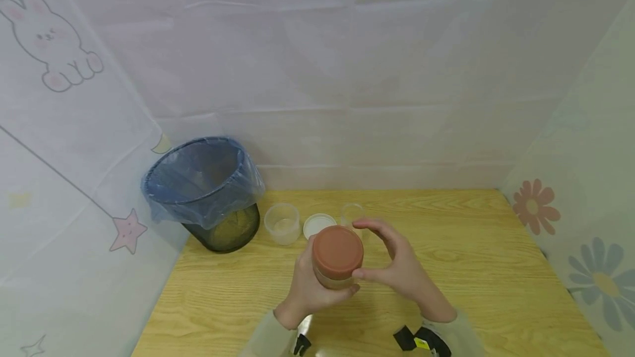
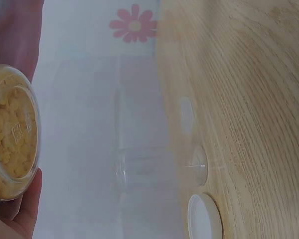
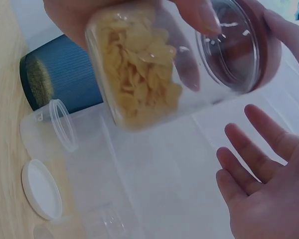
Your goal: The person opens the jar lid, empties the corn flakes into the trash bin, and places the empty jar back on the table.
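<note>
A clear plastic jar (image 3: 139, 74) with an orange-brown lid (image 1: 338, 251) is held up above the table. Yellow flake-like pieces (image 3: 134, 74) fill roughly its lower half. My left hand (image 1: 307, 285) grips the jar's body, its fingers and thumb wrapped round the sides. On the right of the lid is my right hand (image 1: 404, 266), thumb at the lid's edge and index finger reaching over near its far rim. Its other fingers are spread apart and hold nothing in the right wrist view. The lid sits on the jar's mouth.
A black mesh bin (image 1: 233, 230) lined with a blue bag (image 1: 198, 203) stands at the back left. Beside it on the wooden table (image 1: 446, 269) are an uncapped clear tub (image 1: 281, 225), a white lid (image 1: 319, 225) and a clear container (image 1: 351, 211). A covered wall rises behind.
</note>
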A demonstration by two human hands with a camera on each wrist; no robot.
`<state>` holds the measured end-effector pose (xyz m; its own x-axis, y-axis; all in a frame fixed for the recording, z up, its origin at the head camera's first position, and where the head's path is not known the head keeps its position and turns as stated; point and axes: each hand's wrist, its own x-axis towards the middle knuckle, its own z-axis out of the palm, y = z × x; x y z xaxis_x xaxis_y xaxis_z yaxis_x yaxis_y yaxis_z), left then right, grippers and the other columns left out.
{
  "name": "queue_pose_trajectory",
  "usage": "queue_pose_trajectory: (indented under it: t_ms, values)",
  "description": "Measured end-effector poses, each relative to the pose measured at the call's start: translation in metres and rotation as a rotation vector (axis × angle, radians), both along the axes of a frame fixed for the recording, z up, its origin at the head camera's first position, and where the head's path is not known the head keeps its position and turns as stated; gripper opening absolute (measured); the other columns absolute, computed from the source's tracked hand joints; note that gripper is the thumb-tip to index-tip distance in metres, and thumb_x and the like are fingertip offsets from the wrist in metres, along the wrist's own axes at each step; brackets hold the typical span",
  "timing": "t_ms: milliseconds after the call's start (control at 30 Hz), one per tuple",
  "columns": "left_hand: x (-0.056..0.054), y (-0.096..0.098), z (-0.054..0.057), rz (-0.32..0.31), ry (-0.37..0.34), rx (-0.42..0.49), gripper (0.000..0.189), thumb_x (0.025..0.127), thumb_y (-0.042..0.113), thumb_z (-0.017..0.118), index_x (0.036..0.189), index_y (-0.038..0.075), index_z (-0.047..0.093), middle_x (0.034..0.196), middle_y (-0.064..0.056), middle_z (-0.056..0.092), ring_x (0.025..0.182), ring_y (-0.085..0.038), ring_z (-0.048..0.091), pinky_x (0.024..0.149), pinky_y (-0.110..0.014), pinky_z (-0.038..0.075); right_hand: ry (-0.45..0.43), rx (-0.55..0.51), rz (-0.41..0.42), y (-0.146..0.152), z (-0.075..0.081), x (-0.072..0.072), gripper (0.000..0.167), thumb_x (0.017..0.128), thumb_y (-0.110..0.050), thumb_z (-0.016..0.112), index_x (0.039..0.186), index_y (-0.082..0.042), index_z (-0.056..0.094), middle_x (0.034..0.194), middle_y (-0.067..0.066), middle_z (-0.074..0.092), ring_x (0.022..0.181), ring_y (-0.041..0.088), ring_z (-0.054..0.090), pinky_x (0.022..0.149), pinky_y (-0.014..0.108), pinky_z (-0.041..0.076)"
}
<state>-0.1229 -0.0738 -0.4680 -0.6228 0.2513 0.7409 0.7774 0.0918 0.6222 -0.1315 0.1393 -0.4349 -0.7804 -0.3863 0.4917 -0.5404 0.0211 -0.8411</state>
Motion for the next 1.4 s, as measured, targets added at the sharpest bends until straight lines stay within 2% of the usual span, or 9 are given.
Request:
queue_pose_trajectory:
  t_ms: [133, 300, 400, 600, 700, 900, 1033, 1200, 1400]
  values:
    - [0.009, 0.0, 0.022, -0.004, -0.004, 0.005, 0.08, 0.071, 0.013, 0.089, 0.137, -0.002, 0.047, 0.124, -0.012, 0.065, 0.106, -0.026, 0.067, 0.089, -0.044, 0.057, 0.032, -0.022, 0.024, 0.005, 0.002, -0.002, 0.073, 0.073, 0.012, 0.085, 0.139, 0.001, 0.054, 0.138, 0.015, 0.057, 0.134, 0.028, 0.047, 0.115, 0.032, 0.032]
    - [0.01, 0.0, 0.025, -0.002, -0.011, 0.004, 0.079, 0.072, 0.014, 0.089, 0.137, -0.002, 0.047, 0.126, -0.012, 0.064, 0.108, -0.027, 0.066, 0.09, -0.044, 0.056, 0.052, -0.021, 0.085, 0.004, 0.003, 0.0, 0.064, 0.08, 0.013, 0.078, 0.138, 0.0, 0.056, 0.137, 0.016, 0.057, 0.132, 0.031, 0.048, 0.112, 0.035, 0.038]
    - [0.007, 0.0, 0.017, -0.007, -0.005, 0.006, 0.079, 0.074, 0.017, 0.089, 0.138, -0.003, 0.046, 0.127, -0.013, 0.063, 0.109, -0.028, 0.065, 0.09, -0.044, 0.056, 0.047, -0.026, 0.092, 0.001, 0.003, 0.002, 0.065, 0.081, 0.012, 0.078, 0.14, -0.001, 0.056, 0.139, 0.015, 0.057, 0.133, 0.031, 0.047, 0.111, 0.034, 0.038]
    - [-0.005, 0.0, -0.011, 0.021, 0.017, -0.008, 0.081, 0.08, 0.035, 0.085, 0.14, 0.0, 0.045, 0.127, -0.012, 0.063, 0.108, -0.027, 0.066, 0.089, -0.043, 0.057, 0.007, -0.044, 0.097, -0.008, 0.003, 0.005, 0.077, 0.074, 0.01, 0.085, 0.143, -0.002, 0.052, 0.139, 0.015, 0.056, 0.134, 0.031, 0.046, 0.113, 0.036, 0.036]
    - [-0.008, 0.0, -0.018, 0.026, 0.028, -0.012, 0.081, 0.08, 0.038, 0.084, 0.14, 0.001, 0.045, 0.128, -0.011, 0.063, 0.108, -0.026, 0.066, 0.089, -0.042, 0.057, -0.02, -0.048, 0.102, -0.012, 0.002, 0.006, 0.081, 0.073, 0.006, 0.088, 0.145, -0.003, 0.05, 0.14, 0.013, 0.056, 0.133, 0.029, 0.048, 0.113, 0.035, 0.036]
    - [-0.008, 0.002, -0.019, -0.025, 0.035, 0.014, 0.079, 0.078, 0.029, 0.086, 0.14, 0.0, 0.046, 0.127, -0.012, 0.063, 0.108, -0.028, 0.066, 0.09, -0.043, 0.056, -0.034, -0.06, 0.146, -0.022, -0.002, 0.005, 0.088, 0.073, -0.006, 0.092, 0.148, -0.003, 0.045, 0.139, 0.012, 0.056, 0.128, 0.031, 0.051, 0.11, 0.04, 0.039]
    - [-0.005, 0.005, -0.017, -0.05, 0.02, 0.021, 0.079, 0.071, 0.018, 0.086, 0.138, -0.001, 0.047, 0.125, -0.013, 0.064, 0.107, -0.027, 0.067, 0.089, -0.043, 0.057, -0.068, -0.082, 0.162, -0.029, -0.005, 0.006, 0.091, 0.072, -0.006, 0.093, 0.148, -0.003, 0.044, 0.139, 0.012, 0.057, 0.126, 0.031, 0.054, 0.106, 0.044, 0.044]
    - [-0.004, 0.007, -0.018, -0.033, 0.012, 0.014, 0.082, 0.066, 0.011, 0.086, 0.137, -0.002, 0.047, 0.123, -0.014, 0.064, 0.106, -0.027, 0.067, 0.088, -0.043, 0.057, -0.083, -0.091, 0.148, -0.032, -0.007, 0.007, 0.093, 0.07, -0.003, 0.093, 0.148, -0.001, 0.043, 0.139, 0.012, 0.057, 0.125, 0.032, 0.054, 0.105, 0.045, 0.046]
    - [-0.004, 0.005, -0.018, -0.013, -0.003, 0.0, 0.084, 0.07, 0.019, 0.087, 0.141, 0.0, 0.045, 0.127, -0.013, 0.063, 0.108, -0.027, 0.066, 0.089, -0.042, 0.057, -0.079, -0.069, 0.136, -0.028, -0.007, 0.007, 0.094, 0.072, -0.007, 0.093, 0.15, -0.002, 0.04, 0.14, 0.011, 0.056, 0.127, 0.03, 0.053, 0.107, 0.044, 0.043]
